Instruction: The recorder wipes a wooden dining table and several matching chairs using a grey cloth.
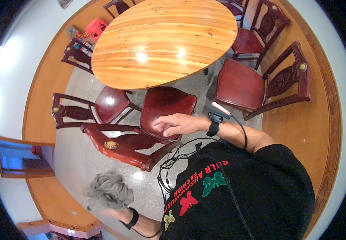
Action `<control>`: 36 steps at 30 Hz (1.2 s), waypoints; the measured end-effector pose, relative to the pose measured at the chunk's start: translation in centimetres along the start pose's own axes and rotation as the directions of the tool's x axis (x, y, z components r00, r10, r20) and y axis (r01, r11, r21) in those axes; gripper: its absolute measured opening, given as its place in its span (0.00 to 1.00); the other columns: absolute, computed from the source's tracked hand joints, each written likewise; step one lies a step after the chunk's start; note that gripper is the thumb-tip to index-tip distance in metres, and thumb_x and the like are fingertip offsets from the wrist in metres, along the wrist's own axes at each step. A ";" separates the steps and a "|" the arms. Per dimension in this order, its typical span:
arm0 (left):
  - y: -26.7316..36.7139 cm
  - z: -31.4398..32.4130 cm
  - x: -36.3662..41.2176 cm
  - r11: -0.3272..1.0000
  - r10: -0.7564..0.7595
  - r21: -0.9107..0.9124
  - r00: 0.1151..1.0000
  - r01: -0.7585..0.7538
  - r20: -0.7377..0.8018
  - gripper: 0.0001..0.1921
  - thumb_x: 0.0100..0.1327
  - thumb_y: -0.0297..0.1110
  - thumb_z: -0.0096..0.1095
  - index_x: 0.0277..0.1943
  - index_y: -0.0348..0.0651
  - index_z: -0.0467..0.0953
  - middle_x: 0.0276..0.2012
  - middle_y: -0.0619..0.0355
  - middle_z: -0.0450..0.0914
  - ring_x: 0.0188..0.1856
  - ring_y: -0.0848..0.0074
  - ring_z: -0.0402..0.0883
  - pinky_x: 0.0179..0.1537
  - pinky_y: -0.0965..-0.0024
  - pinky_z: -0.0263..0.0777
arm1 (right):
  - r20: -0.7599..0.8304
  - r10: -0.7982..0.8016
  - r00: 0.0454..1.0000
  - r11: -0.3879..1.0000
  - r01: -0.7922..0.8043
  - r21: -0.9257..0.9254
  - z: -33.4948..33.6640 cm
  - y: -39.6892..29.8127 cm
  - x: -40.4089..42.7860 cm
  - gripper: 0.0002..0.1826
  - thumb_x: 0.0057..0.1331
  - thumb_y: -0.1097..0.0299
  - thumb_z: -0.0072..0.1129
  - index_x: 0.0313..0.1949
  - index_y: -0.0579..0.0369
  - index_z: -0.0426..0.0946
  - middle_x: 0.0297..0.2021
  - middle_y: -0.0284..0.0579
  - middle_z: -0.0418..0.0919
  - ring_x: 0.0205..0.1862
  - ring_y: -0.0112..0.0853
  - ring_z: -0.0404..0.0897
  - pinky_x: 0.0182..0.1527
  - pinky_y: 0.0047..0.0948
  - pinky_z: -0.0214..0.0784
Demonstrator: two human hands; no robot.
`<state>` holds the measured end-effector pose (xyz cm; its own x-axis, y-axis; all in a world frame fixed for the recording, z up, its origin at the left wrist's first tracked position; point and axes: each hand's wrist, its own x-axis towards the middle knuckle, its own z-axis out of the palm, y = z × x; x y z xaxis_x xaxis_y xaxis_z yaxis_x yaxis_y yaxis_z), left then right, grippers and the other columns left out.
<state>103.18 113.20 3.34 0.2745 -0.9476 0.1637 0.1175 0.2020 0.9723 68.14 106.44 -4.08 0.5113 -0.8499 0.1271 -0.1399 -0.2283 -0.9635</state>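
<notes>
A crumpled grey cloth (111,190), partly blurred, is in my left hand (116,213) at the lower left; it hides most of the fingers. My right hand (174,124) shows above the red-brown seat (167,105) of the nearest wooden chair, its fingers loosely bent and nothing seen in them. Whether it touches the chair cannot be told. The carved chair back (116,147) with a round yellowish inlay lies between my two hands. A small device (219,110) is strapped to my right wrist, and a black strap (132,217) circles my left wrist.
An oval wooden table (164,42) stands beyond the near chair. More dark wooden chairs surround it, one at the right (240,85) and one at the left (111,103). Red plastic stools (96,28) stand by the far-left wall. Black cables (168,168) hang beside my shirt.
</notes>
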 end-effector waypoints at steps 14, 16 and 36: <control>-6.8 39.5 -9.0 0.747 0.073 0.243 0.439 -0.619 0.895 0.29 0.49 0.26 0.66 0.55 0.30 0.64 0.55 0.46 0.67 0.58 0.60 0.66 0.59 0.65 0.59 | -0.129 0.186 0.974 0.135 0.105 0.985 -12.2 4.2 -17.2 0.23 0.64 0.60 0.51 0.57 0.51 0.64 0.54 0.40 0.70 0.55 0.31 0.70 0.60 0.34 0.60; -8.1 43.7 -9.5 0.774 0.075 0.123 0.282 -0.621 0.956 0.32 0.46 0.27 0.68 0.56 0.34 0.64 0.56 0.47 0.66 0.58 0.59 0.65 0.59 0.64 0.59 | -0.434 0.230 0.871 0.241 0.381 0.893 -15.2 3.7 -21.6 0.26 0.59 0.68 0.53 0.58 0.56 0.61 0.54 0.41 0.70 0.55 0.31 0.69 0.61 0.35 0.58; -34.3 56.3 4.9 0.600 -0.021 0.497 0.608 -0.627 0.793 0.28 0.52 0.33 0.62 0.55 0.34 0.65 0.52 0.41 0.69 0.56 0.53 0.65 0.57 0.60 0.59 | -0.972 -0.186 0.146 0.293 -0.936 -0.196 -26.9 -2.0 -46.9 0.20 0.63 0.60 0.50 0.52 0.55 0.68 0.48 0.47 0.71 0.53 0.43 0.67 0.53 0.40 0.61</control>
<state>46.80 87.73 -19.82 -0.5928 -0.7771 0.2115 -0.5757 0.5925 0.5635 21.61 133.94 -1.78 -0.7235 -0.5428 0.4265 -0.6859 0.6350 -0.3555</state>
